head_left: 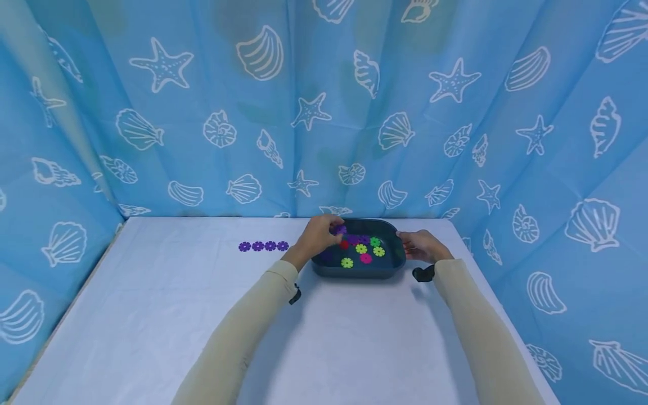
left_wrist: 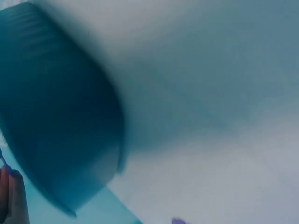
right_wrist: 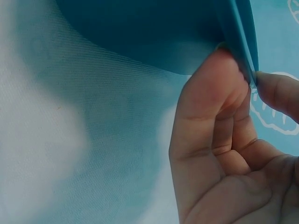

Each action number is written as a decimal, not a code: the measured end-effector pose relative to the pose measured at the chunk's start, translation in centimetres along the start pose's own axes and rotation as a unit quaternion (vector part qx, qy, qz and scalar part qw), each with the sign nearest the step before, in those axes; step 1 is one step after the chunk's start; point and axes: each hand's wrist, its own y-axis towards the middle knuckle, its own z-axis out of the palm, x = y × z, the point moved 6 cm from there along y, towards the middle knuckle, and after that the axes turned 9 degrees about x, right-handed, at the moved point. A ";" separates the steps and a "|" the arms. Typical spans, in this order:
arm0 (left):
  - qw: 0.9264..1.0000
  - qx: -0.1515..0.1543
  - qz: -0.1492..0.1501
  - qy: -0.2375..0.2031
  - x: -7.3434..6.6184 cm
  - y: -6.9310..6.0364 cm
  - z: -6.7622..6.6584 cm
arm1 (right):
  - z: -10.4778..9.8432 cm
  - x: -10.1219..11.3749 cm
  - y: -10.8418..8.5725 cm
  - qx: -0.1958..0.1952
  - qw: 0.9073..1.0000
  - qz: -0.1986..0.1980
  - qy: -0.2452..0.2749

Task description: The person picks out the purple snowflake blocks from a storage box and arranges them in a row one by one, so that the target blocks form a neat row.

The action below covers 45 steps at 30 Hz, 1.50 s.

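Observation:
A dark oval-cornered tray holds several flower-shaped discs in yellow, green, pink, red and purple. Over its left side, the left hand pinches a purple disc; in the left wrist view its fingertips show at the lower left beside the tray wall. The right hand grips the tray's right rim, and in the right wrist view the thumb and fingers of that hand close on the rim from both sides.
Several purple flower discs lie in a row on the white table, left of the tray. A blue curtain with white shells and starfish hangs behind the table and along its sides.

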 end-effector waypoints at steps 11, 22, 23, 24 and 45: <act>0.999 -0.039 -0.017 -0.023 2.4 -2.1 -4.4 | -0.3 -0.2 0.3 0.001 1.000 0.002 0.002; 0.989 -0.055 -0.136 -0.023 9.5 -7.0 -8.0 | -0.8 -0.6 0.4 -0.003 1.000 0.001 0.000; 0.987 -0.057 -0.147 -0.021 10.3 -7.6 -8.3 | -0.8 -0.6 0.3 -0.004 1.000 0.003 0.000; 0.986 -0.060 -0.155 -0.017 10.9 -8.2 -8.6 | -0.7 -0.6 0.3 -0.002 1.000 0.003 -0.001; 0.955 -0.038 -0.292 0.026 18.1 -15.0 -10.2 | 0.1 0.2 0.4 0.011 1.000 -0.002 -0.009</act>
